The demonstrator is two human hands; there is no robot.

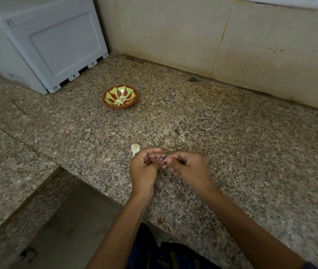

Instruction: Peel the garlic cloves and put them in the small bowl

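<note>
Both hands, left (144, 166) and right (188, 166), pinch one clove (162, 158); bowl (120, 97) lies ahead-left, nearer the left.

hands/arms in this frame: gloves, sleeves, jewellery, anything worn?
Both are bare. The left hand and right hand show no gloves, rings or bracelets that I can see, and both forearms are uncovered up to the frame's lower edge. A sliver of dark fabric shows at the bottom right corner by the right arm; too little is visible to tell what it is.

Red bowl (120, 98), yellow-green petal pattern
</note>
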